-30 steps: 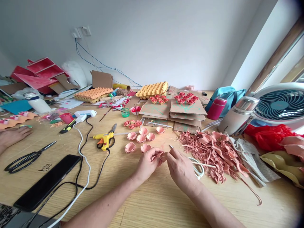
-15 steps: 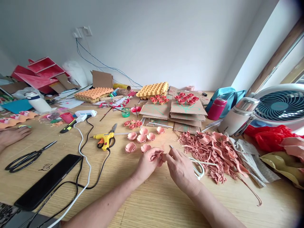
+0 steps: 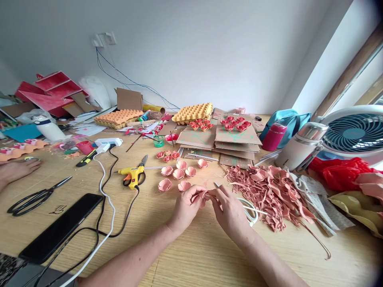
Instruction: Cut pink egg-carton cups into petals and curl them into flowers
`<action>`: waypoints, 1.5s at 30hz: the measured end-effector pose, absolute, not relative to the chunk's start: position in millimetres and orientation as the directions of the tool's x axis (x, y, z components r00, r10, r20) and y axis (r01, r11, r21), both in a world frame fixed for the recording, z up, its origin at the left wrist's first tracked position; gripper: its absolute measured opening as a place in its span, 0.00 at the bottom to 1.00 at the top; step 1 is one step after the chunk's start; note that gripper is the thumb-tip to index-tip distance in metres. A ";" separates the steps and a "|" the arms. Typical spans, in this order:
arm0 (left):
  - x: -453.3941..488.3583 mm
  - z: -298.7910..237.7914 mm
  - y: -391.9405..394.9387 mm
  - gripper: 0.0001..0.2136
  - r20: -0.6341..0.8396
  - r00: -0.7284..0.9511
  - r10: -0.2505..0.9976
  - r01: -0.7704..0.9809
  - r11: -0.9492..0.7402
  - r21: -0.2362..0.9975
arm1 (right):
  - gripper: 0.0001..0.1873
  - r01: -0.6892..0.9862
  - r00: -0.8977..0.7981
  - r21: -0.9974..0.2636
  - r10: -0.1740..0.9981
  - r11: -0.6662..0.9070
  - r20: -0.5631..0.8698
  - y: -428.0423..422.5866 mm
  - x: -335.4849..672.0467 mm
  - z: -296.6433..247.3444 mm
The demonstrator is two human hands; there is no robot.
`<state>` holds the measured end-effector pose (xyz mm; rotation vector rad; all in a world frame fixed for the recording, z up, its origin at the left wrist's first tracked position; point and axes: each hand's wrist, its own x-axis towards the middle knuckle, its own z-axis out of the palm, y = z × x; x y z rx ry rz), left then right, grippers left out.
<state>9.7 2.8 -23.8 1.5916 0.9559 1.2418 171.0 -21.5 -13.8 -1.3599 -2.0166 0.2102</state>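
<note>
My left hand (image 3: pixel 188 207) is closed, pinching a small pink pulp piece (image 3: pixel 203 194) that the fingers mostly cover. The fingertips of my right hand (image 3: pixel 230 213) meet it from the other side, also pinched. A thin pale stick (image 3: pixel 259 210) juts out to the right from behind my right hand. Beneath that hand lie scissors with pale handles (image 3: pixel 253 218), their tip showing beyond the knuckles. Just past my left hand sit several pink cup-shaped flowers (image 3: pixel 178 174), and fuller pink flowers (image 3: pixel 167 156) stand behind them.
Pink scraps (image 3: pixel 269 191) are heaped on the right. A yellow glue gun (image 3: pixel 133 175), black scissors (image 3: pixel 38 197), a phone (image 3: pixel 61 227) and cables occupy the left. Cardboard sheets (image 3: pixel 236 137) with red flowers stand behind. Another person's hand (image 3: pixel 20 169) rests at the far left.
My fingers have shifted slightly around the pink piece, with more of it showing. The pale stick has moved a little left and tilted down along with my right hand.
</note>
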 end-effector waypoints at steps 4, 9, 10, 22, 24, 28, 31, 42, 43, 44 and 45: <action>9.4 -24.8 2.7 0.07 0.274 0.218 0.937 0.056 -0.292 0.955 | 0.09 0.753 -0.223 -0.479 0.860 0.451 0.459 -21.7 171.2 -14.1; 10.2 -27.2 3.9 0.07 0.231 0.248 0.941 0.005 -0.240 0.971 | 0.11 0.789 -0.283 -0.368 0.823 0.492 0.492 -21.3 172.1 -13.4; 10.3 -27.3 4.4 0.08 0.223 0.255 0.941 -0.015 -0.227 0.974 | 0.11 0.795 -0.301 -0.336 0.810 0.505 0.504 -21.2 172.5 -12.9; 9.7 -22.2 1.1 0.06 0.299 0.237 0.924 0.100 -0.329 0.939 | 0.08 0.746 -0.246 -0.483 0.864 0.458 0.440 -21.0 173.1 -14.2; 9.9 -21.9 1.2 0.06 0.308 0.244 0.920 0.118 -0.344 0.932 | 0.08 0.741 -0.245 -0.490 0.865 0.459 0.438 -20.9 172.8 -15.5; 10.0 -24.2 2.8 0.06 0.299 0.252 0.920 0.115 -0.336 0.935 | 0.09 0.761 -0.247 -0.453 0.853 0.465 0.460 -21.4 172.3 -15.1; 10.2 -28.1 4.7 0.07 0.266 0.263 0.928 0.058 -0.290 0.955 | 0.10 0.802 -0.292 -0.337 0.816 0.493 0.499 -21.2 172.5 -12.0; 10.2 -22.6 2.5 0.08 0.287 0.232 0.929 0.096 -0.316 0.944 | 0.10 0.790 -0.274 -0.373 0.825 0.486 0.495 -20.3 173.0 -12.8; 10.4 -21.4 1.9 0.07 0.292 0.232 0.928 0.105 -0.322 0.941 | 0.10 0.785 -0.271 -0.381 0.824 0.488 0.497 -20.6 173.1 -13.1; 10.7 -20.9 1.5 0.06 0.296 0.236 0.925 0.109 -0.328 0.938 | 0.10 0.782 -0.271 -0.383 0.822 0.491 0.501 -20.8 173.2 -13.2; 10.7 -20.9 1.4 0.06 0.301 0.239 0.923 0.109 -0.333 0.937 | 0.10 0.782 -0.272 -0.381 0.820 0.494 0.505 -21.0 173.2 -13.0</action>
